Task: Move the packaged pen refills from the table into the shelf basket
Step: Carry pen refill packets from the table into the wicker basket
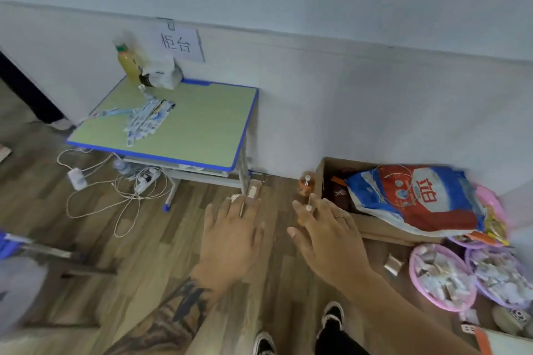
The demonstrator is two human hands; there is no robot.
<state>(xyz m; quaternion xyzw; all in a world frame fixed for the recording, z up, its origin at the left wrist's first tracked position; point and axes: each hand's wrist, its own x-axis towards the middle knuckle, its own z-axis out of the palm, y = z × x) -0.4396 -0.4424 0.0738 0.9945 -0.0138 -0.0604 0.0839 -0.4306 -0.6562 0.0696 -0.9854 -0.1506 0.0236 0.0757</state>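
Note:
Several blue-and-white packaged pen refills (145, 119) lie scattered on the left part of a small green table (196, 130) with a blue edge, against the wall. My left hand (233, 233) and my right hand (326, 236) are stretched forward over the wooden floor, well short of the table, fingers straight and spread, holding nothing. A bandage wraps one left finger, and a ring sits on a right finger. No shelf basket is in view.
A yellow drink bottle (128, 62) and a white tissue pack (164, 73) stand at the table's back. Cables and a power strip (144, 181) lie under it. To the right are a cardboard box (372, 225) with a detergent bag (415, 196) and pink baskets (441, 279).

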